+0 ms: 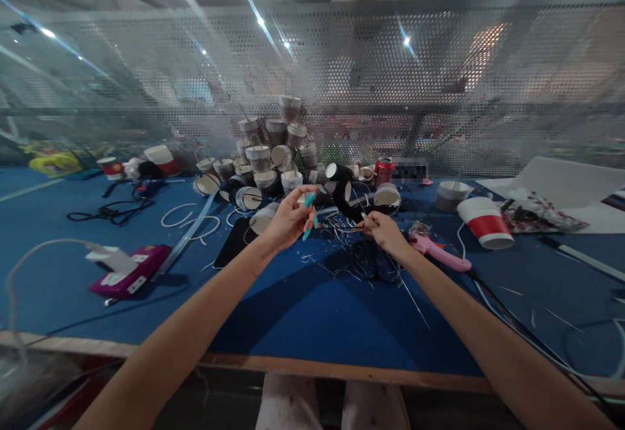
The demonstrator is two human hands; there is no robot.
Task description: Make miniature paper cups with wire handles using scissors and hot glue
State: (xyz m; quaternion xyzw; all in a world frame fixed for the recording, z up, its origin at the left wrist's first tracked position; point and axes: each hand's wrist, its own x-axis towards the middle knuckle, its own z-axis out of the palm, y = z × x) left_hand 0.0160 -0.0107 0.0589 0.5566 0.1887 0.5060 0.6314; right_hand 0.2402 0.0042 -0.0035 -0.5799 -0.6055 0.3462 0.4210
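Observation:
My left hand, with long turquoise nails, is raised over the middle of the blue table, its fingers bent close together. Whether something thin sits between them is too small to tell. To its right my right hand is closed in a pinch; a thin dark piece seems to stick out from its fingertips toward the left hand, but its nature is unclear. Behind the right hand lies a fuzzy black strip. Wire scraps are scattered between and below the hands. A pink glue gun rests right of my right hand.
Many small wrapped cups are piled at the back. A purple power strip with a white plug stands left, near a dark phone. On the right are a red-and-white cup, a red can and cables.

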